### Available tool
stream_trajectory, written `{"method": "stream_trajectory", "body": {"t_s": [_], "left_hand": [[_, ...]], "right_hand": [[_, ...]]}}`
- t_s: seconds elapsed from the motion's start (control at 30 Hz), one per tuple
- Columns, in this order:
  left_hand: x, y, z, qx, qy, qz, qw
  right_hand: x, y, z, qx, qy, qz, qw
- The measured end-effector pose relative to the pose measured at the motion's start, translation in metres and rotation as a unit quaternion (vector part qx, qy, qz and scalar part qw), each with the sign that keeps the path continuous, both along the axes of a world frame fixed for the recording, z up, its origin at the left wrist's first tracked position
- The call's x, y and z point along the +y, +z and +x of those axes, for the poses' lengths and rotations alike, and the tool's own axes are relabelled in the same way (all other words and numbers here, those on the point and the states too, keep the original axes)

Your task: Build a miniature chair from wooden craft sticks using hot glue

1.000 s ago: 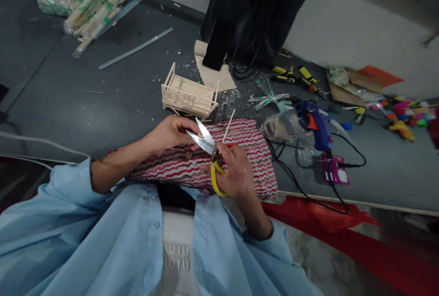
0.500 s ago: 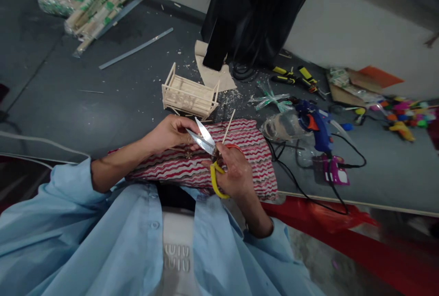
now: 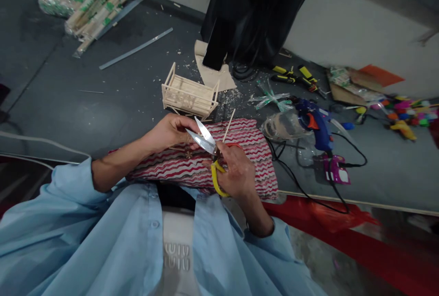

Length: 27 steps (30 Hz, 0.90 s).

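My right hand (image 3: 236, 172) grips yellow-handled scissors (image 3: 207, 147) with the blades apart, pointing up-left. My left hand (image 3: 171, 132) is closed in a pinch on a small wooden piece right at the blade tips; the piece is mostly hidden by the fingers. Both hands work over a red-and-white striped cloth (image 3: 255, 156). A thin wooden stick (image 3: 228, 125) juts up behind the scissors, resting on the cloth. A small crib-like model of wooden sticks (image 3: 189, 94) stands just beyond the hands.
A blue glue gun (image 3: 317, 122) with black cord lies to the right beside a clear plastic bottle (image 3: 283, 125). Yellow-black pliers (image 3: 295, 76) and colourful bits lie farther right. Packs of sticks (image 3: 91, 10) sit far left. A black bag (image 3: 254, 13) stands behind.
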<state>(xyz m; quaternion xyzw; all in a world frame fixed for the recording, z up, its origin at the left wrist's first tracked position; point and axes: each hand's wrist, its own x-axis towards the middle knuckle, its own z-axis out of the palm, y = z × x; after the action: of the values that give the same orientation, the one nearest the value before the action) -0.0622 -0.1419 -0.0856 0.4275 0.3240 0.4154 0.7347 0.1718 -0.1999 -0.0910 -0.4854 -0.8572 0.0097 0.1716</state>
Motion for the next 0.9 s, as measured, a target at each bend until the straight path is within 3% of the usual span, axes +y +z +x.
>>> {"method": "stream_trajectory", "body": {"t_s": [0.27,0.5,0.9], "left_hand": [[-0.001,0.002,-0.002,0.005,0.001,0.019,1.0],[0.001,-0.007,-0.001,-0.016,-0.006,0.028,0.999],[0.001,-0.008,-0.003,-0.027,-0.006,0.018,0.999]], "right_hand": [[-0.003,0.008,-0.001,-0.018,-0.012,0.007,1.0],[-0.001,0.007,-0.001,0.003,0.007,0.012,1.0],[0.002,0.001,0.0,-0.018,0.007,0.028,0.999]]}}
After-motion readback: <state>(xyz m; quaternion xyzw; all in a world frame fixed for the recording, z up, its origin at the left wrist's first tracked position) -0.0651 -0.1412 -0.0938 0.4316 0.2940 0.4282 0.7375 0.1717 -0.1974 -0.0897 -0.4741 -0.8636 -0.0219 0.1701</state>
